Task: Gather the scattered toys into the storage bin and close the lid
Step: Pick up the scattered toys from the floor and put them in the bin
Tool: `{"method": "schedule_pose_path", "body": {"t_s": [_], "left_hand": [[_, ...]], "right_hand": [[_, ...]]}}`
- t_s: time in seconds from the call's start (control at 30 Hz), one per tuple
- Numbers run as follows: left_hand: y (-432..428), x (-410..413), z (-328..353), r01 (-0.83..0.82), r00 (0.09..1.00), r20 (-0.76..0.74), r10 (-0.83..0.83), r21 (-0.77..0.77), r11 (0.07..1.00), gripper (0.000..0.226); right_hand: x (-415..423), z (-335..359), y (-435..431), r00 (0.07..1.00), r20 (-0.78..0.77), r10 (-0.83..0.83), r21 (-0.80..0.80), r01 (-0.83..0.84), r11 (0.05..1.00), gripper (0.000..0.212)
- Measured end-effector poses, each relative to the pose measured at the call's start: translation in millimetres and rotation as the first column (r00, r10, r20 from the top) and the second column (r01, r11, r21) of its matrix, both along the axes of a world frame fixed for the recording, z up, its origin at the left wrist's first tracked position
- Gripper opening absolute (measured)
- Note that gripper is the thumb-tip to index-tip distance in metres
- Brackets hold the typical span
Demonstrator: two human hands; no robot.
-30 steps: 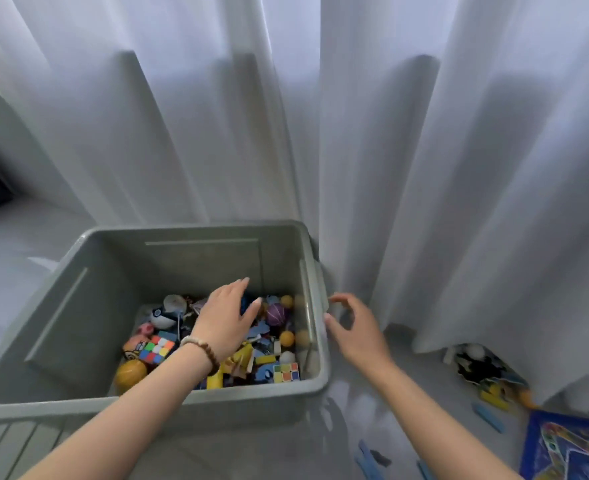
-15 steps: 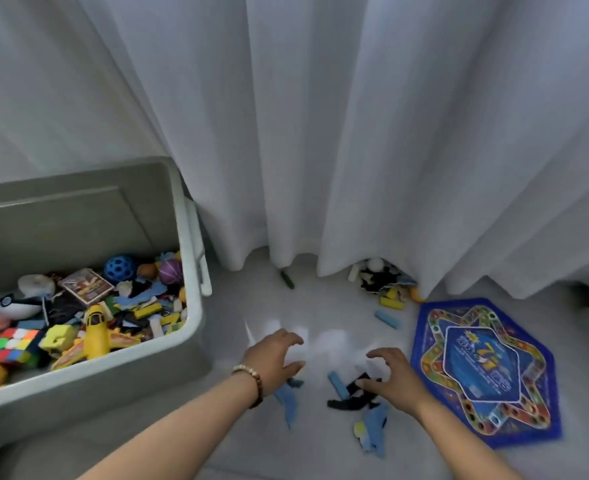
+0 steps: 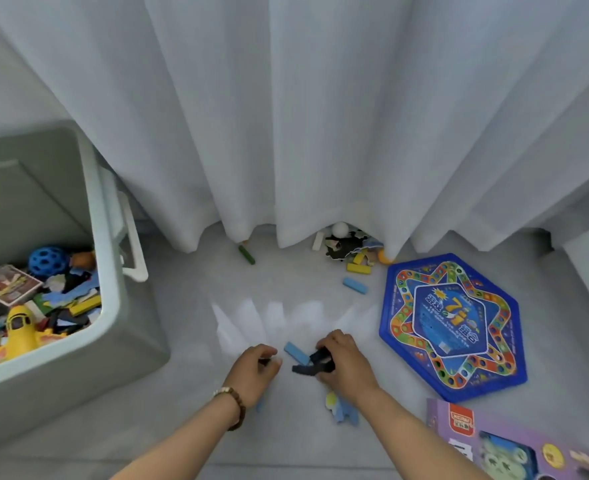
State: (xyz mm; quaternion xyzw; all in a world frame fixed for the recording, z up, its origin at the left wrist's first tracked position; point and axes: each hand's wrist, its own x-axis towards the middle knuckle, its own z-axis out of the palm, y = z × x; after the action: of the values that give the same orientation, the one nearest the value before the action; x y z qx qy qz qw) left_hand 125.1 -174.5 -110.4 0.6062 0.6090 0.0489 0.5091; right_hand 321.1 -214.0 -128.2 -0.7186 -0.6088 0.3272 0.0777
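The grey storage bin (image 3: 113,344) stands open at the left, holding several toys, among them a yellow plane (image 3: 19,336) and a blue ball (image 3: 48,260). On the floor in front of me, my right hand (image 3: 346,363) closes on black flat pieces (image 3: 312,363). My left hand (image 3: 256,370) is curled on the floor with a small dark piece in its fingers. A blue block (image 3: 297,353) lies between the hands. Blue and yellow flat pieces (image 3: 343,410) lie under my right forearm. No lid is in view.
White curtains (image 3: 303,116) hang across the back. At their hem lie a toy pile (image 3: 350,247), a yellow block (image 3: 358,268), a blue block (image 3: 354,285) and a green stick (image 3: 246,254). A blue hexagonal game board (image 3: 450,325) lies right, a purple box (image 3: 514,448) bottom right.
The view swung from the bin to the floor at its right. Both hands left the bin, came down to the floor and closed on small pieces there.
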Motion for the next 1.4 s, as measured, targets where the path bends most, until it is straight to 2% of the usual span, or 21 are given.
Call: {"method": "schedule_pose_path", "body": {"t_s": [0.07, 0.13, 0.23, 0.33, 0.47, 0.57, 0.73, 0.8, 0.83, 0.87, 0.9, 0.93, 0.97, 1.1, 1.23, 1.3, 1.4], "left_hand": [[-4.2, 3.2, -4.1, -0.028, 0.999, 0.023, 0.028, -0.015, 1.000, 0.023], [-6.3, 5.9, -5.6, -0.018, 0.999, 0.036, 0.019, -0.028, 0.999, 0.031], [-3.1, 10.1, -3.1, 0.113, 0.993, -0.015, -0.113, 0.008, 0.994, 0.049], [7.6, 18.5, -5.2, 0.297, 0.948, -0.158, -0.278, 0.113, 0.948, 0.057], [23.2, 42.0, -11.4, 0.404, 0.883, -0.330, -0.334, 0.172, 0.898, 0.046], [29.8, 56.9, -15.1, 0.420, 0.849, -0.416, -0.326, 0.157, 0.894, 0.037], [32.8, 57.0, -18.3, 0.336, 0.887, -0.348, -0.304, 0.033, 0.941, 0.023], [31.8, 51.1, -19.8, 0.260, 0.929, -0.283, -0.239, 0.040, 0.965, 0.012], [30.1, 47.5, -20.1, 0.158, 0.968, -0.206, -0.147, 0.038, 0.987, 0.005], [27.2, 44.9, -19.5, 0.011, 0.996, -0.084, -0.012, -0.012, 1.000, 0.007], [23.8, 43.0, -17.5, -0.153, 0.984, 0.070, 0.162, -0.115, 0.981, 0.012], [19.8, 41.3, -13.7, -0.259, 0.932, 0.189, 0.308, -0.246, 0.934, 0.012], [16.3, 39.4, -9.9, -0.299, 0.883, 0.253, 0.395, -0.345, 0.890, 0.010], [3.7, 31.8, -10.5, -0.319, 0.841, 0.253, 0.479, -0.482, 0.816, 0.029], [0.0, 34.0, -9.9, -0.380, 0.783, 0.189, 0.593, -0.608, 0.697, 0.030], [-1.0, 35.6, -9.6, -0.386, 0.775, 0.187, 0.604, -0.617, 0.686, 0.029], [-2.5, 35.8, -10.0, -0.371, 0.811, 0.186, 0.555, -0.569, 0.734, 0.029]], "right_hand": [[7.1, -2.8, -2.7, 0.999, -0.008, -0.039, -0.003, 0.039, 0.999, 0.040], [11.2, -4.4, -5.5, 0.992, -0.034, -0.121, -0.030, 0.120, 0.992, 0.037], [11.1, -5.8, -7.9, 0.973, -0.083, -0.214, -0.069, 0.209, 0.976, 0.036], [10.7, -5.0, -9.9, 0.973, -0.061, -0.223, -0.044, 0.221, 0.974, 0.036], [15.5, -3.9, -8.6, 0.965, -0.037, -0.258, -0.066, 0.256, 0.965, 0.036], [18.5, -4.2, -6.4, 0.972, -0.034, -0.234, -0.094, 0.230, 0.969, 0.035], [17.5, -4.2, -6.3, 0.948, -0.040, -0.316, -0.128, 0.309, 0.943, 0.022], [17.2, -2.9, -6.4, 0.930, -0.055, -0.364, -0.150, 0.352, 0.924, 0.019], [17.3, -2.6, -6.5, 0.925, -0.058, -0.376, -0.152, 0.364, 0.919, 0.018], [17.5, -1.9, -6.3, 0.923, -0.057, -0.382, -0.150, 0.370, 0.917, 0.016], [18.0, -1.2, -6.3, 0.924, -0.050, -0.378, -0.149, 0.367, 0.918, 0.016], [18.7, -0.4, -6.5, 0.929, -0.042, -0.369, -0.148, 0.359, 0.921, 0.016], [19.6, 0.0, -6.6, 0.933, -0.040, -0.359, -0.149, 0.349, 0.925, 0.017], [20.1, 0.2, -4.8, 0.912, -0.132, -0.389, -0.191, 0.362, 0.913, 0.021], [17.6, -0.1, -1.3, 0.882, -0.238, -0.406, -0.271, 0.341, 0.900, 0.029], [14.8, 0.6, 1.2, 0.857, -0.260, -0.445, -0.303, 0.365, 0.880, 0.030], [9.5, 4.8, 6.5, 0.805, -0.285, -0.521, -0.341, 0.423, 0.840, 0.023]]}}
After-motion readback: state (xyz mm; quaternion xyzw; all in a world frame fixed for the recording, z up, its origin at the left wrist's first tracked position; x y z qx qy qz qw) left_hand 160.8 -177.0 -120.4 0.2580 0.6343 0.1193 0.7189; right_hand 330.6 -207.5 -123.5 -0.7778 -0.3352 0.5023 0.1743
